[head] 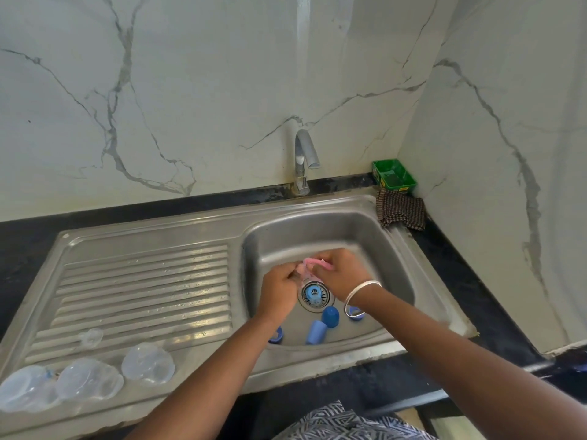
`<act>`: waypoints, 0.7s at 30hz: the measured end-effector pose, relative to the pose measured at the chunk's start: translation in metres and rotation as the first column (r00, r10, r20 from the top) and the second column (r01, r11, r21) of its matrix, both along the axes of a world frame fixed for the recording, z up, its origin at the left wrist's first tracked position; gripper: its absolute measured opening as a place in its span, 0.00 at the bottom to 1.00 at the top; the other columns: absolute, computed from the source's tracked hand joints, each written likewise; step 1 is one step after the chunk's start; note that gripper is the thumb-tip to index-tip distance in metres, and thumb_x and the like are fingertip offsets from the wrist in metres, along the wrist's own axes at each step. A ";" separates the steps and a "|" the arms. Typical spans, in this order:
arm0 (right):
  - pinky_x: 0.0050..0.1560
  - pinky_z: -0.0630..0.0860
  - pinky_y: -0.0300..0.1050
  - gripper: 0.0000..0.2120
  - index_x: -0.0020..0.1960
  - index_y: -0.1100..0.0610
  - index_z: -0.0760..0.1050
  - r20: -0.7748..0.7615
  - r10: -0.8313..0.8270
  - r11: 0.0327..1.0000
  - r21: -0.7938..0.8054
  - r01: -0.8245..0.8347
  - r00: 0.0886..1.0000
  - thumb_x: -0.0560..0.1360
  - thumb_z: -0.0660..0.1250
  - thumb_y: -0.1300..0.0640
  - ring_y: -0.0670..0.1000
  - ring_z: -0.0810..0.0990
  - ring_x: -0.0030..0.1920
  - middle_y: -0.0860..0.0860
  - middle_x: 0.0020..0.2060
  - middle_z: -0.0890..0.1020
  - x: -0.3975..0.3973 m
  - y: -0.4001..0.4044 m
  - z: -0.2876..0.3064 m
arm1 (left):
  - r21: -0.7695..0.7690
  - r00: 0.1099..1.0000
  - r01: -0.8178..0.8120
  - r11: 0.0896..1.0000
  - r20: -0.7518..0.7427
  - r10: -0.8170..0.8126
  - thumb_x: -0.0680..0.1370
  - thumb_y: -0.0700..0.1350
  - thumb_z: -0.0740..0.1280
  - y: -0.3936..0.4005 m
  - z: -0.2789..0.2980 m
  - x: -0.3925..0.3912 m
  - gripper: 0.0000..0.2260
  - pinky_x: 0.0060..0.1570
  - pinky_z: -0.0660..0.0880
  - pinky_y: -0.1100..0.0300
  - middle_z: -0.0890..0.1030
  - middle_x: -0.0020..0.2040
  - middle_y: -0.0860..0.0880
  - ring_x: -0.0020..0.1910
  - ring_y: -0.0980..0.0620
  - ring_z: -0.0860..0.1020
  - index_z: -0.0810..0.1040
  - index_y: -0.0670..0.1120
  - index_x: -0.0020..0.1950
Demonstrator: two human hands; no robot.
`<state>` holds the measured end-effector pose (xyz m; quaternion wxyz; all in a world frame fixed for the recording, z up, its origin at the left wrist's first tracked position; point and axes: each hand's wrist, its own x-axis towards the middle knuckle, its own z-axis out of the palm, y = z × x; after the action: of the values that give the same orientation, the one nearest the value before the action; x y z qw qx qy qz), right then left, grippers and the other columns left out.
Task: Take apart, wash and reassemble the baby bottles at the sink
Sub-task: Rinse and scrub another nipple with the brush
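Both hands work together over the steel sink basin point(390, 236). My left hand point(275, 289) grips a small clear part, likely a teat point(305, 275), mostly hidden by the fingers. A pink scrubber point(317, 262) is gripped by my right hand point(341, 274) and pressed against that part. Below them a blue piece point(312, 293) sits in the drain. In the basin's front lie a dark blue cap point(330, 316), a light blue cap point(315, 332), and two blue rings point(275, 336) point(355, 312). Three clear bottles point(90, 378) point(147, 362) point(27, 388) lie on the drainboard point(143, 281).
A clear teat point(91, 337) rests on the drainboard ribs. The tap point(303, 160) stands behind the basin, no water visible. A green soap tray point(394, 174) and a checked cloth point(401, 212) sit in the back right corner. Marble walls close the back and right.
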<state>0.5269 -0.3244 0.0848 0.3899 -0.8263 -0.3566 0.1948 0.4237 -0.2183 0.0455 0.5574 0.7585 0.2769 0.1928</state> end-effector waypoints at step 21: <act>0.18 0.60 0.30 0.05 0.45 0.66 0.77 -0.744 -0.268 0.961 -0.160 0.226 0.612 0.77 0.64 0.66 0.46 0.67 0.15 0.61 0.34 0.77 0.115 -0.022 -0.008 | 0.672 0.979 0.202 0.713 -0.155 -0.131 0.71 0.30 0.70 -0.015 -0.032 0.082 0.27 0.44 0.75 0.62 0.78 0.42 0.49 0.40 0.49 0.78 0.77 0.43 0.69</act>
<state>0.6416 -0.3467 0.0770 0.5052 -0.7191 -0.0384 0.4757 0.5059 -0.2333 0.0131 0.2400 0.9404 0.1435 0.1935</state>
